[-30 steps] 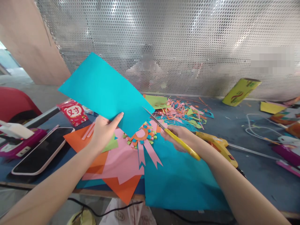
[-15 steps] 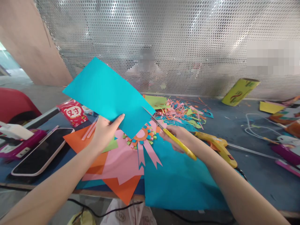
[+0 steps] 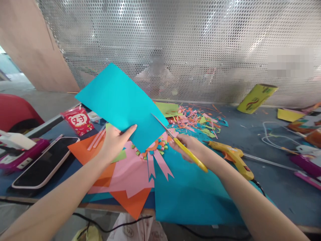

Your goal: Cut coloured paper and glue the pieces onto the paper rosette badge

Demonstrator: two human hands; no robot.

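Note:
A bright blue sheet of paper (image 3: 122,100) is raised above the table, tilted, with my left hand (image 3: 116,139) pinching its lower left edge, thumb on top. Yellow-handled scissors (image 3: 189,154) are gripped in my right hand (image 3: 192,147); their blades lie across the sheet's right corner. Below the sheet sits a paper rosette (image 3: 160,147) with a fringed multicoloured rim and two pink tails, partly covered by it. It rests over pink paper (image 3: 127,174), orange paper (image 3: 131,201) and a larger blue sheet (image 3: 195,197).
A yellow glue gun (image 3: 233,157) lies right of my right hand. Paper scraps (image 3: 190,118) are heaped at the back. A phone (image 3: 45,164), a red packet (image 3: 77,120) and a purple power strip (image 3: 32,154) lie left. A yellow tube (image 3: 257,98) leans by the perforated metal screen (image 3: 200,40).
The raised blue sheet and my left hand have shifted a little to the right. The scissors, in my right hand, have moved slightly left, and the sheet hides more of the rosette.

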